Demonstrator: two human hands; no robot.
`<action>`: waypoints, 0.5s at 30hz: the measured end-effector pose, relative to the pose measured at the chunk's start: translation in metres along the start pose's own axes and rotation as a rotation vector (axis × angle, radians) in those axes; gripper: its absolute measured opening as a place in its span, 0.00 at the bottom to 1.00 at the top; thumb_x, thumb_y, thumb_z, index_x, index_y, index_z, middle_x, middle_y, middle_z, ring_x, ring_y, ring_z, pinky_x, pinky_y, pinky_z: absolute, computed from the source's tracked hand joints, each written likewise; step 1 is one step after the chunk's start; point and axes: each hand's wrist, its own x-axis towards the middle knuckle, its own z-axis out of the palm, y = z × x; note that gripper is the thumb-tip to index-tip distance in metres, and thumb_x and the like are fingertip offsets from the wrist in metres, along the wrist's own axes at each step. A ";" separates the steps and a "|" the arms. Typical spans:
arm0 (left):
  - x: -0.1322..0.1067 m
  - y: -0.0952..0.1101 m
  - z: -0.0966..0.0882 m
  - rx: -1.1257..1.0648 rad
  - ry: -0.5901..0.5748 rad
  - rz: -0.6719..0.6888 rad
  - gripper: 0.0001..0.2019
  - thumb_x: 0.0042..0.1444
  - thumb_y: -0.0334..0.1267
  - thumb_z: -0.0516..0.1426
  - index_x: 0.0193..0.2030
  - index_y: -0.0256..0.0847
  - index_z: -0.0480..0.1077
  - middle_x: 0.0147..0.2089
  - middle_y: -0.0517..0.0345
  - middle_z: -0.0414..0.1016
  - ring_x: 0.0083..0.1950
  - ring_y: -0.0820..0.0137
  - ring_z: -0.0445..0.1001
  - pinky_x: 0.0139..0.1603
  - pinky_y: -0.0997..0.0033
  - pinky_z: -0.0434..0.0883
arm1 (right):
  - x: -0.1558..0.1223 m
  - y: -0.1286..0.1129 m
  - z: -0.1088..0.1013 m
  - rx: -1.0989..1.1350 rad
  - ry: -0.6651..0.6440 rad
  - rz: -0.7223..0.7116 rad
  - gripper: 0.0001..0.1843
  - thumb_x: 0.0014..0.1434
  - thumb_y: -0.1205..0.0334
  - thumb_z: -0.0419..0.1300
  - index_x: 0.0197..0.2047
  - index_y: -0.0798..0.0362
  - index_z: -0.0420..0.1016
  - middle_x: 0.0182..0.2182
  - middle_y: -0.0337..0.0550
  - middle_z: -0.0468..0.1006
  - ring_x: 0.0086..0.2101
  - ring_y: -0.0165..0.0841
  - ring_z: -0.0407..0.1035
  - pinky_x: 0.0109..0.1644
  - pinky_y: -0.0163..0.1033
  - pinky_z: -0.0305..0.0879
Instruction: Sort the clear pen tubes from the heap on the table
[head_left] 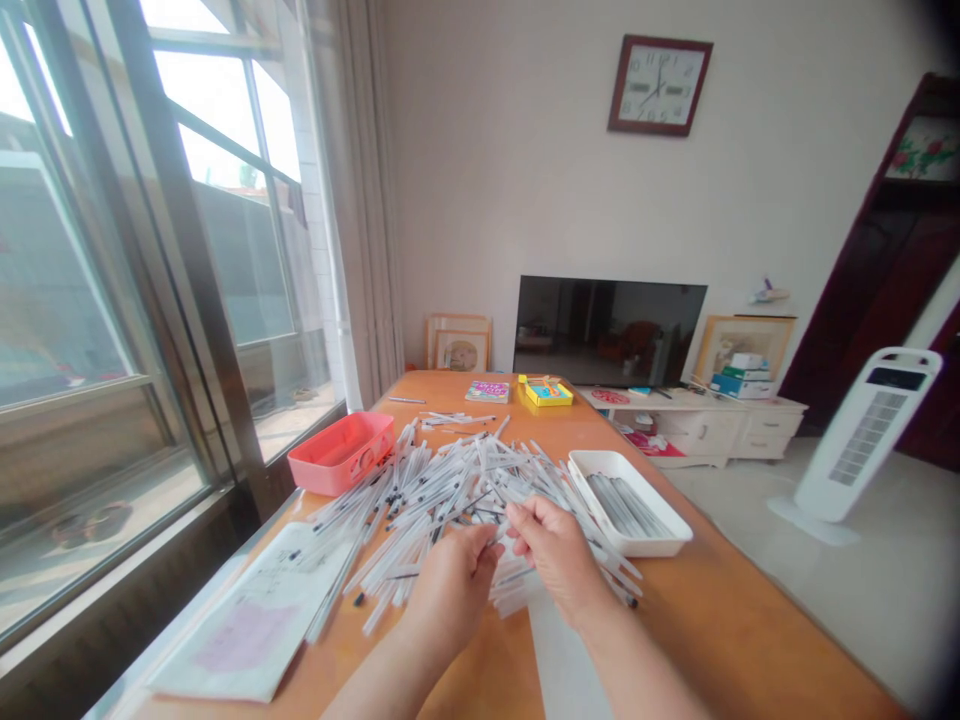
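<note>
A large loose heap of clear-barrelled pens [450, 480], some with black ends, covers the middle of the table. Over its near edge my left hand [457, 575] is closed, thumb against the curled fingers. My right hand [551, 545] is closed in a pinch just to the right and slightly farther away. Between the fingertips shows a slim, pale pen [501, 537], mostly hidden by the fingers. To the right of my right hand, a white tray [664, 545] holds a bundle of slender grey pens [626, 505] lying lengthwise.
A red plastic basket [330, 470] stands at the table's left edge. Nearer lies a pale printed sheet [240, 640]. A white strip [566, 660] lies below my right hand. Toward the far end are a booklet [487, 391] and a yellow box [547, 392].
</note>
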 end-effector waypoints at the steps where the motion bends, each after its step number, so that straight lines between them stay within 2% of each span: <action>1: 0.000 0.000 0.000 0.013 0.008 -0.001 0.11 0.64 0.39 0.50 0.31 0.42 0.65 0.28 0.61 0.68 0.31 0.70 0.65 0.33 0.72 0.55 | 0.000 0.001 0.000 -0.006 0.020 0.000 0.23 0.59 0.41 0.62 0.29 0.53 0.71 0.22 0.36 0.70 0.25 0.27 0.61 0.29 0.34 0.55; 4: 0.000 0.000 0.001 0.016 0.020 -0.001 0.11 0.64 0.40 0.50 0.31 0.42 0.66 0.28 0.60 0.69 0.32 0.70 0.65 0.33 0.73 0.56 | 0.000 0.001 0.001 0.017 0.059 0.015 0.23 0.59 0.41 0.63 0.28 0.53 0.69 0.21 0.35 0.68 0.25 0.27 0.60 0.29 0.34 0.55; 9: 0.001 0.001 -0.001 -0.052 0.007 0.043 0.11 0.64 0.39 0.50 0.35 0.42 0.71 0.31 0.59 0.71 0.34 0.69 0.68 0.35 0.73 0.58 | 0.000 -0.003 0.003 0.114 0.005 0.024 0.21 0.62 0.42 0.60 0.39 0.53 0.76 0.26 0.39 0.72 0.26 0.30 0.62 0.29 0.35 0.55; 12: 0.000 0.000 0.000 -0.039 0.018 0.030 0.11 0.64 0.39 0.50 0.34 0.42 0.70 0.30 0.60 0.70 0.33 0.69 0.67 0.34 0.73 0.58 | -0.001 -0.004 0.004 0.085 -0.006 0.008 0.19 0.61 0.44 0.62 0.34 0.54 0.76 0.22 0.37 0.69 0.25 0.29 0.60 0.30 0.36 0.55; 15: 0.000 0.000 0.002 -0.016 0.039 0.009 0.11 0.64 0.40 0.51 0.31 0.42 0.68 0.28 0.61 0.68 0.31 0.70 0.65 0.32 0.73 0.56 | -0.001 -0.001 0.003 0.051 0.050 0.014 0.22 0.58 0.43 0.65 0.27 0.53 0.72 0.21 0.36 0.67 0.25 0.27 0.58 0.31 0.35 0.54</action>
